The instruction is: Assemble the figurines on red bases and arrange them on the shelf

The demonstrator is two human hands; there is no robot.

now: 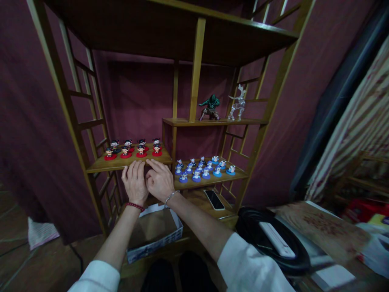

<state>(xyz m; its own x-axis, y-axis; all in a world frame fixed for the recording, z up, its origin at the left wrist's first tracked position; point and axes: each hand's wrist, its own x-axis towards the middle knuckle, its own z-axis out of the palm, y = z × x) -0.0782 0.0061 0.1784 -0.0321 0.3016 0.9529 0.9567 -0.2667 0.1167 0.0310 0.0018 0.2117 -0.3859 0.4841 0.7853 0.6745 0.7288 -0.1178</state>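
Backs toward me, my left hand and my right hand meet at the front edge of the left shelf. The left fingers are pressed side by side and bent at the tips. On the right hand the fingers curl in, with the index finger reaching toward the shelf edge. Whatever they hold, if anything, is hidden behind the hands. Just beyond stand two rows of small black-haired figurines, most on red round bases. An open cardboard box sits below my wrists.
Several small figurines on purple and blue bases stand on the lower right shelf, above a phone. Higher up are a green-hooded figure and a clear deer figurine. A black coiled hose-like object lies at right.
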